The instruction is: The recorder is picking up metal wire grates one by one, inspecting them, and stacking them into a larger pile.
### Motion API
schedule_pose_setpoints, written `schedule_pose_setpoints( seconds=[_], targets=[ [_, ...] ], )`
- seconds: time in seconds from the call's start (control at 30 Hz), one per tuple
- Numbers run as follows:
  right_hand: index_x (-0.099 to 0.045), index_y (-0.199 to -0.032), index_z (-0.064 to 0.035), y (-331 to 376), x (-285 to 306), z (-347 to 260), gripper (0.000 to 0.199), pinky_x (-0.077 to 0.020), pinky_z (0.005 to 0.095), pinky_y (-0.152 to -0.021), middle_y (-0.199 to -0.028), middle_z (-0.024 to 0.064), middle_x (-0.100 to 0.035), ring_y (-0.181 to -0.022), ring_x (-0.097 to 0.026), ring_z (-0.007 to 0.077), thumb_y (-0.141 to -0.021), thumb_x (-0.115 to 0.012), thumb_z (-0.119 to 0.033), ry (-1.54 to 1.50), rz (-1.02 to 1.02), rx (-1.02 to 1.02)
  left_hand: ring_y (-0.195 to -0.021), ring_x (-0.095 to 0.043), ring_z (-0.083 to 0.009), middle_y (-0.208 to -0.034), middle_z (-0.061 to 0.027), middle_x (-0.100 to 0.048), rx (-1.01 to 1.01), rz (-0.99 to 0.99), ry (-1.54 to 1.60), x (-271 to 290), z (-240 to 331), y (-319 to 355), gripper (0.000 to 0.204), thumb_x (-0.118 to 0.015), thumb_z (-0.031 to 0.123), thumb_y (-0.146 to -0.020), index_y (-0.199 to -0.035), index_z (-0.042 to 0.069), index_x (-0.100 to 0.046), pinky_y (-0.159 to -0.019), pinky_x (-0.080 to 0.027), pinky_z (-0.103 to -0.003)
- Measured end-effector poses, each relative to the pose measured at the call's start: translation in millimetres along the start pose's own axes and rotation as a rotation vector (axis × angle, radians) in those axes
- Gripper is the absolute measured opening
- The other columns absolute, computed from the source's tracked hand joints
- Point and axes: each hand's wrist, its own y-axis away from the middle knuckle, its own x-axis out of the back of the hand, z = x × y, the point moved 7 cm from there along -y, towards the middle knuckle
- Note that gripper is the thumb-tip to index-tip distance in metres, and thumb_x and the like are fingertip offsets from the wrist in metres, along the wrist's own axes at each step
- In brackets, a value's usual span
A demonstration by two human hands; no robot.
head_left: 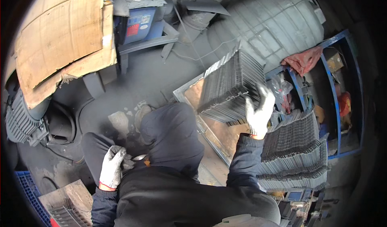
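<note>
My left hand [112, 167], in a pale knitted glove with darkened fingertips, is closed above my left thigh. A small shiny blade-like piece [140, 157] sticks out beside its fingers; the rest of it is hidden. My right hand [260, 109], gloved too, reaches to the right end of a tall stack of thin dark plates [225, 88]. Its thumb and fingers are apart at the plates' edges, and I cannot see a plate gripped between them. The stack leans on a metal-framed table [213, 134] with a brownish top.
More stacked dark plates [292, 150] stand right of my right forearm. Beyond them is a blue shelf frame [332, 94] with a red cloth [304, 61]. A large grey ribbed tank [270, 25] lies at the back. Cardboard [64, 33] and a motor [24, 118] are left.
</note>
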Motion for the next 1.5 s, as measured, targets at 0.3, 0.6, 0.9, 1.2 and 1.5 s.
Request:
schedule_pose_setpoints(
  seconds=[0.3, 0.6, 0.9, 1.2, 1.5],
  targets=[
    [-0.072, -0.120, -0.0099, 7.7, -100.1, -243.7, 0.038, -0.0482, 0.0545, -0.112, -0.117, 0.0121, -0.073, -0.114, -0.068, 0.0350, -0.086, -0.084, -0.021, -0.791, -0.250, 0.365, -0.090, -0.062, -0.0100, -0.096, -0.0015, -0.068, -0.400, 0.252, -0.349, 53.6, 88.0, 86.9, 0.008, -0.070, 0.010, -0.103, -0.105, 0.005, -0.064, -0.084, -0.051, -0.027],
    [-0.075, -0.106, -0.0066, 69.6, -176.1, -344.8, 0.022, -0.0528, 0.0476, -0.096, -0.102, 0.0124, -0.073, -0.098, -0.068, 0.0355, -0.086, -0.080, -0.016, -1.074, -0.563, 0.588, -0.117, -0.069, -0.0405, -0.121, -0.0217, -0.074, -0.362, 1.683, -1.391, 208.9, 118.0, 337.9, 0.036, -0.069, 0.014, -0.095, -0.129, 0.002, -0.069, -0.104, -0.053, -0.048],
    [-0.075, -0.112, -0.0074, 104.5, -191.6, -362.1, 0.025, -0.0508, 0.0478, -0.093, -0.099, 0.0135, -0.071, -0.099, -0.067, 0.0364, -0.092, -0.076, -0.023, -1.025, -0.702, 0.650, -0.121, -0.069, -0.0436, -0.129, -0.0257, -0.073, 0.021, 1.863, -1.056, 424.2, 19.1, 426.3, 0.050, -0.057, 0.034, -0.101, -0.142, 0.006, -0.064, -0.106, -0.053, -0.049],
    [-0.074, -0.115, -0.0051, 120.4, -201.4, -356.6, 0.030, -0.0510, 0.0485, -0.097, -0.104, 0.0151, -0.073, -0.103, -0.067, 0.0377, -0.094, -0.076, -0.026, -0.947, -0.766, 0.629, -0.116, -0.073, -0.0360, -0.119, -0.0220, -0.077, -0.171, 1.746, -0.845, 459.0, 21.4, 418.5, 0.041, -0.063, 0.032, -0.099, -0.124, 0.002, -0.075, -0.102, -0.053, -0.042],
    [-0.075, -0.113, -0.0052, 124.4, -204.6, -362.1, 0.029, -0.0514, 0.0484, -0.095, -0.103, 0.0154, -0.073, -0.101, -0.068, 0.0380, -0.094, -0.076, -0.028, -0.926, -0.799, 0.653, -0.100, -0.075, -0.0329, -0.104, -0.0186, -0.079, -0.232, 1.833, -0.985, 444.0, 31.1, 426.5, 0.027, -0.066, 0.023, -0.095, -0.110, 0.003, -0.077, -0.092, -0.056, -0.041]
  ],
)
